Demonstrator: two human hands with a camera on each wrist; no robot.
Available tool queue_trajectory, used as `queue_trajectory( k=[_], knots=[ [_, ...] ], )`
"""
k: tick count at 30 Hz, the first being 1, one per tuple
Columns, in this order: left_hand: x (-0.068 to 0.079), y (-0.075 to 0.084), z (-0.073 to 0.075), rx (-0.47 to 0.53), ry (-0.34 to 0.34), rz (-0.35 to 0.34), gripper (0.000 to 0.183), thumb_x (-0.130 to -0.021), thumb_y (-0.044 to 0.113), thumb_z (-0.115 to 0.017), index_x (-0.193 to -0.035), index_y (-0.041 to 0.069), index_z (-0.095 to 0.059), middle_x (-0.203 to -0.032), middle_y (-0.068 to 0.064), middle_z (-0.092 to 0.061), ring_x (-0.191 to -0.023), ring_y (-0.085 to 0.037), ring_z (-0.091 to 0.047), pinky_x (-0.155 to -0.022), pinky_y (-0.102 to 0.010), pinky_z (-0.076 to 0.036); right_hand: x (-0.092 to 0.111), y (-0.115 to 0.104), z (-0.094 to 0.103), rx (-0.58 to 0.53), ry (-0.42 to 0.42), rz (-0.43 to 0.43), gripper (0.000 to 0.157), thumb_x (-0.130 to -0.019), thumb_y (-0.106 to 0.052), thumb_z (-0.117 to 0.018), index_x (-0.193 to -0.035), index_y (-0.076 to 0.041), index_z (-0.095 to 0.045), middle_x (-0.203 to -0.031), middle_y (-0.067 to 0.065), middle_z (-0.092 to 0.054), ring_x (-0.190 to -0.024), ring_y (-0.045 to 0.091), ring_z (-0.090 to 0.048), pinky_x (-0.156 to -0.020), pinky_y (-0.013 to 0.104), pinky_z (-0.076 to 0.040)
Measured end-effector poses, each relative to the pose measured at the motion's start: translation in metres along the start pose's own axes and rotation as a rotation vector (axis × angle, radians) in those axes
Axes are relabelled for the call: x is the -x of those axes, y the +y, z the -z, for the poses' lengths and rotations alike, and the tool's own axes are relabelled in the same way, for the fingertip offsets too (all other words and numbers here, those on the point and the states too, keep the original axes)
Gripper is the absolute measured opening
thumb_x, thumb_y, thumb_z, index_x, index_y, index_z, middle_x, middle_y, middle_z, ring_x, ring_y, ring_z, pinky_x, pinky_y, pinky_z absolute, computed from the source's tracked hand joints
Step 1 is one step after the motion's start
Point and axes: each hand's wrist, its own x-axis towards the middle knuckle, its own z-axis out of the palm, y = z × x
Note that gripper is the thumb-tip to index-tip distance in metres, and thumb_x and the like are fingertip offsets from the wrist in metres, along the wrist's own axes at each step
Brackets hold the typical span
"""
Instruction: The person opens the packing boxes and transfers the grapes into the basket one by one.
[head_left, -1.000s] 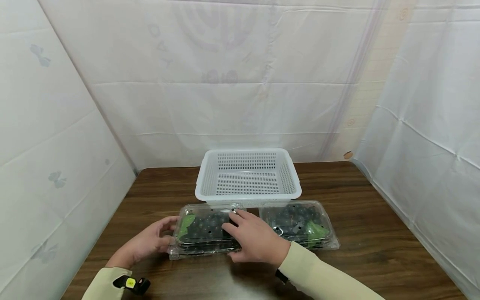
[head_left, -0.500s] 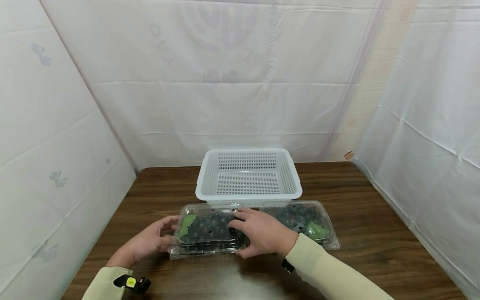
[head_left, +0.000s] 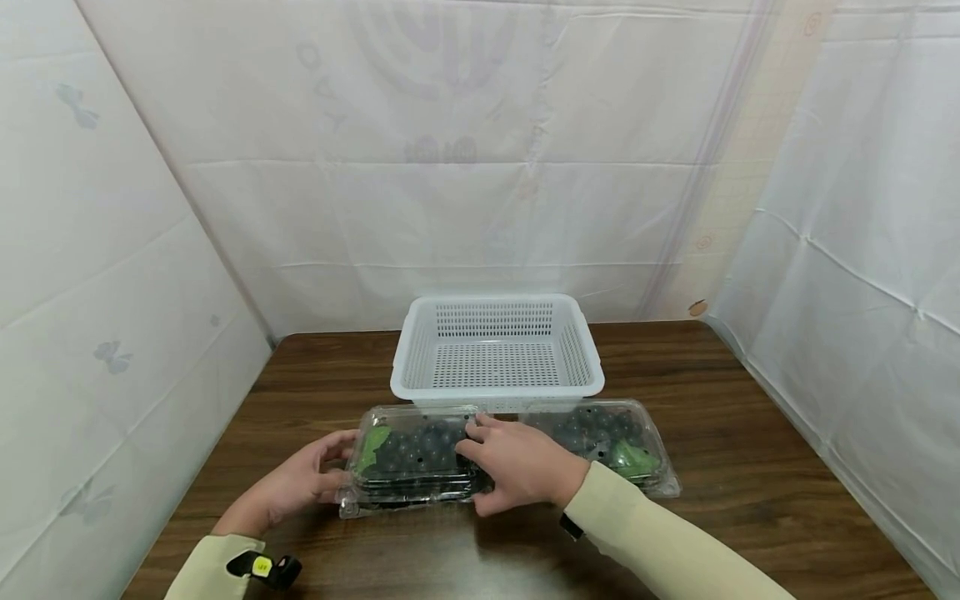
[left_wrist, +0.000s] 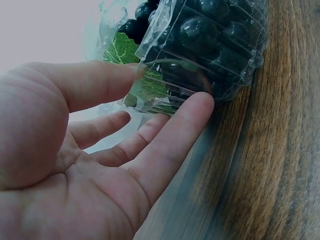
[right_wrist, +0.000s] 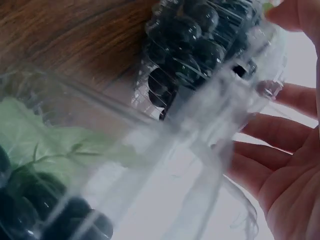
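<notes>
Two clear plastic clamshell boxes of dark grapes lie side by side on the wooden table. At the left box (head_left: 416, 450), my left hand (head_left: 300, 477) touches the left end with loosely spread, nearly straight fingers. The left wrist view shows the thumb (left_wrist: 95, 85) at the lid's edge and a fingertip by the bottom corner. My right hand (head_left: 521, 465) grips this box's other end, fingers over the lid and thumb at the near corner. It partly covers the right box (head_left: 618, 442). A green leaf (head_left: 372, 450) shows through the left lid.
Directly behind the boxes stands a white perforated plastic basket (head_left: 495, 393), nothing in it. White sheeting (head_left: 480, 208) rises behind the table (head_left: 720, 433) and along both sides. The right box looms close in the right wrist view.
Over the past second my right hand has slid slightly right, from the left box's lid to its right end. The left hand and both boxes stay in place.
</notes>
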Motion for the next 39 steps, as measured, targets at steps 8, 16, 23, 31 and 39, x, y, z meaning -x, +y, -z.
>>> queue_trajectory(
  k=[8, 16, 23, 31, 39],
  knots=[
    [0.004, 0.000, -0.002, 0.007, -0.007, -0.027, 0.080, -0.100, 0.017, -0.067, -0.160, -0.003, -0.019, -0.146, -0.036, -0.037, -0.110, -0.025, -0.066, -0.082, -0.041, -0.061, -0.003, -0.011, -0.001, 0.147, 0.062, 0.057, 0.045, -0.081, -0.041, -0.071, -0.116, -0.013, -0.064, -0.128, 0.017, -0.069, -0.128, 0.039, -0.063, -0.084, 0.033, -0.061],
    [0.023, -0.008, 0.002, 0.011, 0.049, -0.018, 0.083, -0.099, 0.019, -0.069, -0.160, -0.002, -0.018, -0.148, -0.036, -0.039, -0.110, -0.026, -0.067, -0.082, -0.040, -0.062, -0.019, -0.022, -0.005, 0.242, 0.112, 0.142, 0.039, -0.082, -0.038, -0.070, -0.113, -0.014, -0.065, -0.110, 0.013, -0.073, -0.115, 0.034, -0.071, -0.086, 0.035, -0.062],
    [0.038, -0.012, 0.004, -0.004, 0.105, -0.005, 0.084, -0.098, 0.020, -0.071, -0.161, -0.001, -0.020, -0.149, -0.037, -0.038, -0.109, -0.027, -0.067, -0.081, -0.040, -0.061, -0.036, -0.033, -0.001, 0.254, 0.050, 0.167, 0.043, -0.080, -0.025, -0.067, -0.120, -0.008, -0.068, -0.115, 0.023, -0.074, -0.113, 0.037, -0.072, -0.067, 0.032, -0.062],
    [0.036, -0.009, 0.002, -0.003, 0.111, 0.030, 0.085, -0.096, 0.019, -0.073, -0.161, 0.000, -0.022, -0.148, -0.035, -0.040, -0.106, -0.026, -0.069, -0.080, -0.041, -0.061, -0.036, -0.038, 0.005, 0.248, 0.001, 0.136, 0.036, -0.079, -0.030, -0.071, -0.109, -0.010, -0.067, -0.110, 0.020, -0.075, -0.108, 0.035, -0.073, -0.058, 0.029, -0.058],
    [0.001, 0.011, -0.005, -0.044, 0.089, -0.012, 0.079, -0.094, 0.006, -0.072, -0.159, 0.001, -0.027, -0.143, -0.032, -0.044, -0.101, -0.025, -0.070, -0.079, -0.041, -0.062, -0.021, -0.018, 0.020, 0.174, -0.056, 0.057, 0.030, -0.078, -0.026, -0.071, -0.105, -0.011, -0.066, -0.067, -0.003, -0.051, -0.066, 0.017, -0.060, -0.089, 0.034, -0.060]
  ],
)
